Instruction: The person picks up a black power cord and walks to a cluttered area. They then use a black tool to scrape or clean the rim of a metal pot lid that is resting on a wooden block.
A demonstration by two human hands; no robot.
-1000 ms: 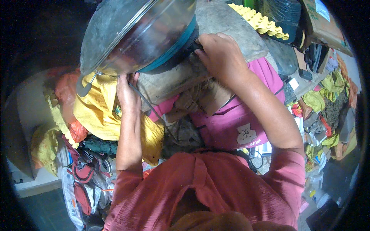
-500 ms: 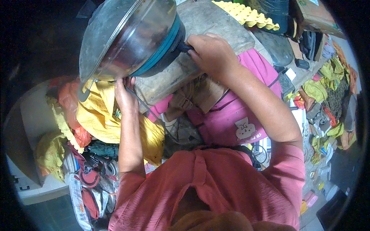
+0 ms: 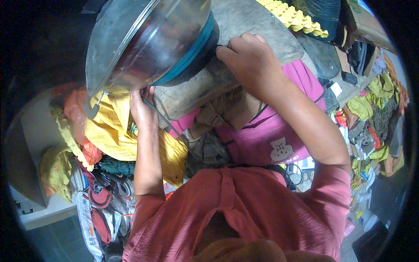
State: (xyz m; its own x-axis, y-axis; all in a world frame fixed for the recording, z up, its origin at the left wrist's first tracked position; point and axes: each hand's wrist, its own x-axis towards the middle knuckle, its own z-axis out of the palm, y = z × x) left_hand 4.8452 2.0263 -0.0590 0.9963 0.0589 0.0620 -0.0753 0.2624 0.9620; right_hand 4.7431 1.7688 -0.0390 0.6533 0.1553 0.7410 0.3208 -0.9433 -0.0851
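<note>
A big round shiny metal vessel (image 3: 163,48) stands tilted on its side, with a teal band (image 3: 192,50) and a dark base turned to the right. A small hooked piece (image 3: 94,110) sticks out at its lower left. My left hand (image 3: 143,109) supports it from below, fingers curled behind its lower edge. Beside the base, my right hand (image 3: 253,61) is closed, thumb and fingertips at a small dark part; what they grip is mostly hidden. From near my left hand a dark cord (image 3: 163,117) runs down. Under the vessel lies a worn grey board (image 3: 262,28).
A pink bag (image 3: 266,142) lies below the board, with yellow cloth (image 3: 111,135) at the left. A yellow egg tray (image 3: 297,16) and a cardboard box (image 3: 364,22) are at the far right. Bags and cloths (image 3: 379,87) clutter the right side.
My right hand has moved slightly right, and the dark part between it and the base shows less. The vessel has shifted a little; my left hand keeps its place under it.
</note>
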